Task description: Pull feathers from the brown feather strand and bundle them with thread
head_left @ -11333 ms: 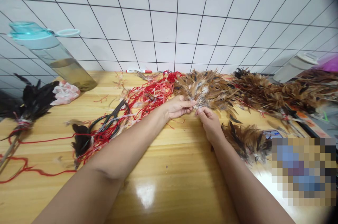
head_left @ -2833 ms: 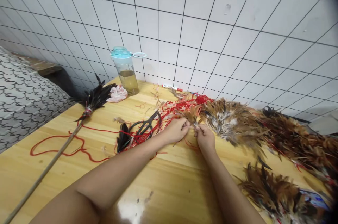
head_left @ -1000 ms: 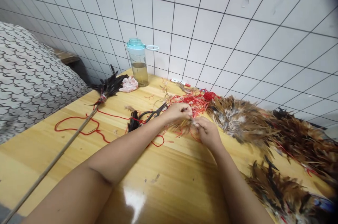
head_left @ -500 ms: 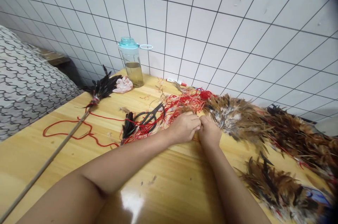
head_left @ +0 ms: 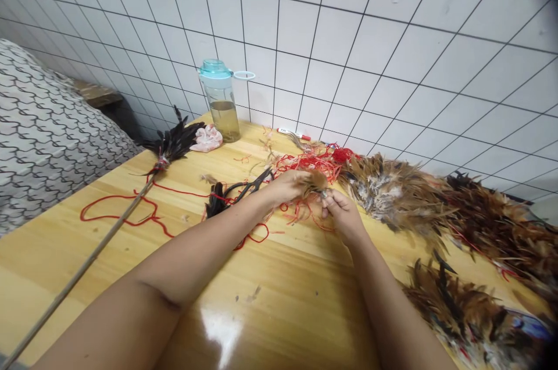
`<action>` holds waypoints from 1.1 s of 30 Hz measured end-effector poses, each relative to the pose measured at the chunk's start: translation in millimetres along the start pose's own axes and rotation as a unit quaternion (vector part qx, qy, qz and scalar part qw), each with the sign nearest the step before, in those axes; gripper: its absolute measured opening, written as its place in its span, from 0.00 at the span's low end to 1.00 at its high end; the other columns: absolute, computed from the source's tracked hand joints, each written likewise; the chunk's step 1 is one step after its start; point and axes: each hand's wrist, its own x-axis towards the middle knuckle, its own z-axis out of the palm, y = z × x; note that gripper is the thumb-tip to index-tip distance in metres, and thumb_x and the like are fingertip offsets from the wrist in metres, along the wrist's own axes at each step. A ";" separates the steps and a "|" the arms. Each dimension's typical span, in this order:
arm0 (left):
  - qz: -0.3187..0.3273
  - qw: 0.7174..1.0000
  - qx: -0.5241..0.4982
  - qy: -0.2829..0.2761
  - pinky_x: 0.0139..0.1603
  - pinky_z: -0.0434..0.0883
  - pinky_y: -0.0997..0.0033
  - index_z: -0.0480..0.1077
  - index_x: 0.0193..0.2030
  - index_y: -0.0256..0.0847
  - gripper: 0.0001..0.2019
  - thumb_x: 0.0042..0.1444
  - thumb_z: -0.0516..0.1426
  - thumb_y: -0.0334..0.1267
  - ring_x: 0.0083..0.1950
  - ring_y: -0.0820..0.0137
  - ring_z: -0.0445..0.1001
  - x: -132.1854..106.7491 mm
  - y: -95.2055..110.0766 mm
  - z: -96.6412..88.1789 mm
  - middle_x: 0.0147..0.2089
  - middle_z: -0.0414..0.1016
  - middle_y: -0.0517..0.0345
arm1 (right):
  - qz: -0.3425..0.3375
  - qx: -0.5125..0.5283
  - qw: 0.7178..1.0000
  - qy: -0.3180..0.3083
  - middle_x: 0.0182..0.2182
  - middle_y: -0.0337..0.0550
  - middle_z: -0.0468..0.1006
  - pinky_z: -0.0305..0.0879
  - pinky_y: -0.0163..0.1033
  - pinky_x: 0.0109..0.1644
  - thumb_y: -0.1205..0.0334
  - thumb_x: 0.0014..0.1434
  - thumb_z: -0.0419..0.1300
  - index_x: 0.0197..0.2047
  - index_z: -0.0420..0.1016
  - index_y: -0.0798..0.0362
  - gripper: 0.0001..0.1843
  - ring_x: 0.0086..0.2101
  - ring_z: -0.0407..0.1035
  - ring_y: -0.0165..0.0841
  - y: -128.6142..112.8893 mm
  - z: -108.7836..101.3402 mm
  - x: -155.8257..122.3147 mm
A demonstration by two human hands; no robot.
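Note:
My left hand (head_left: 288, 186) and my right hand (head_left: 342, 214) meet over the wooden table (head_left: 279, 306), both closed on a small bunch of brown feathers (head_left: 312, 182). My right fingers pinch its quill end. Loose red string (head_left: 305, 213) hangs under the bunch. A tangle of red string (head_left: 320, 162) lies just behind my hands. To the right stretches a long pile of brown feathers (head_left: 392, 192). Black scissors (head_left: 246, 185) lie left of my left hand.
A thin stick with black feathers tied at its tip (head_left: 168, 146) lies at the left, red cord (head_left: 126, 210) looping beside it. A bottle with a teal lid (head_left: 222, 103), pink cloth (head_left: 207, 138) and a red marker (head_left: 293, 134) stand by the tiled wall. More feathers (head_left: 462, 306) lie front right.
My hands have lifted slightly off the table and parted, and the small feather bunch now shows between them. Over the longer span the view swung left, away from the big pile.

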 end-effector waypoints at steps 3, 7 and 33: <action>-0.017 0.999 0.043 0.025 0.36 0.66 0.75 0.70 0.29 0.35 0.05 0.49 0.57 0.36 0.33 0.73 0.69 0.2 -7.1 13.2 0.28 0.72 0.59 | 0.064 0.141 0.987 0.044 0.20 0.34 0.65 0.53 0.33 0.26 0.48 0.51 0.59 0.26 0.67 0.51 0.15 0.21 0.57 0.26 4.6 2.1 -0.1; 0.036 0.974 0.213 0.070 0.33 0.61 0.75 0.66 0.24 0.36 0.08 0.54 0.53 0.32 0.29 0.75 0.63 -3.4 -1.7 20.6 0.25 0.66 0.62 | 0.130 0.270 0.951 0.071 0.24 0.34 0.66 0.51 0.29 0.23 0.56 0.45 0.65 0.27 0.67 0.53 0.12 0.22 0.56 0.22 6.0 6.1 -0.6; 0.005 0.997 -0.081 0.000 0.33 0.67 0.76 0.65 0.33 0.34 0.12 0.57 0.56 0.43 0.30 0.78 0.68 -9.8 9.3 19.3 0.31 0.70 0.58 | 0.265 0.480 0.836 -0.012 0.27 0.33 0.70 0.54 0.27 0.22 0.67 0.50 0.65 0.35 0.68 0.50 0.10 0.23 0.60 0.22 -6.3 16.0 -5.9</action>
